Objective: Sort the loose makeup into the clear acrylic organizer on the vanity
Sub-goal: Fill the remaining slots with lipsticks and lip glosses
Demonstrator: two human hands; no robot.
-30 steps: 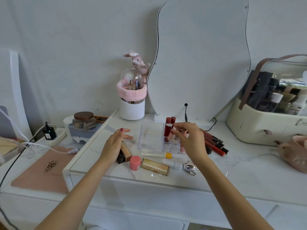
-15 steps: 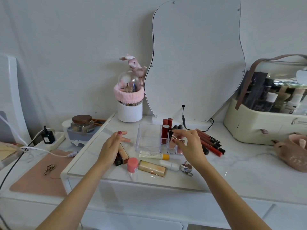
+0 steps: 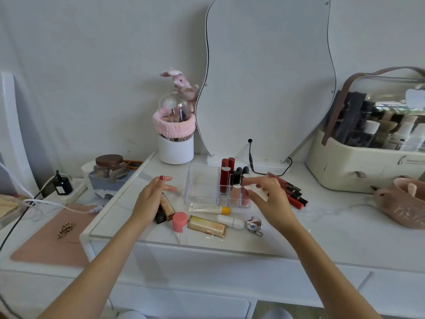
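Clear acrylic organizer (image 3: 202, 185), on white vanity top (image 3: 322, 217). Right hand (image 3: 269, 199) had let go a pale pink lip gloss tube (image 3: 235, 194), now upright in a front slot; fingers loose, empty. Left hand (image 3: 149, 199) relaxed, empty, beside a gold boxed lipstick (image 3: 166, 207). Yellow-capped white tube (image 3: 208, 208) remained unsorted; print illegible.

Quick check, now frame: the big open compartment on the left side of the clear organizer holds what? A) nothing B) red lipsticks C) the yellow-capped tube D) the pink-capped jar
A: the large left compartment of the clear organizer shows only bare acrylic, while the red lipsticks stand in the small slots to its right.
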